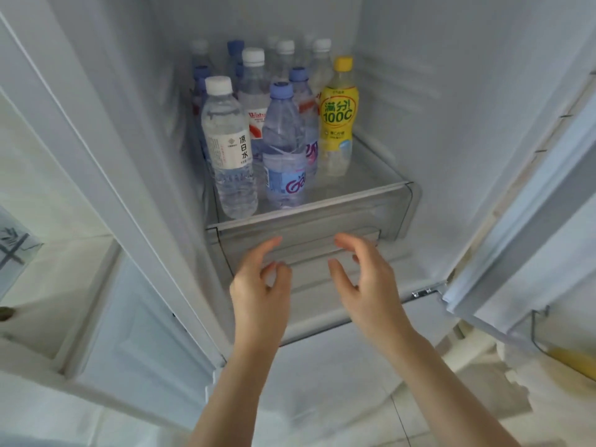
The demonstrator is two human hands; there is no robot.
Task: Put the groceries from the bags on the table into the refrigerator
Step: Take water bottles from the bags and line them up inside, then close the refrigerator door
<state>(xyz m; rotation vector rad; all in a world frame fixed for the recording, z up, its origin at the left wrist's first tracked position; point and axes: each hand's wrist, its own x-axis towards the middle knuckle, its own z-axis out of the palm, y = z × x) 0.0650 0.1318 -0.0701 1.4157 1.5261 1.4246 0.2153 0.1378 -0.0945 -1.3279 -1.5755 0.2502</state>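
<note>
Both hands are held out empty before the refrigerator: the left hand (258,282) and the right hand (361,279) are seen with fingers loosely curved and spread apart, nothing pinched or carried. Whether the fingertips touch the clear drawer (309,230) just beyond them cannot be told, as the view is blurred there. Above the drawer, on the glass shelf (371,175), bottles are packed close: a white-capped water bottle (230,150) and a blue-capped bottle (285,150) at the front edge, a yellow drink bottle (337,121) behind. Should the drawer be tugged sharply, the shelf may be jolted and the front bottles toppled outward.
</note>
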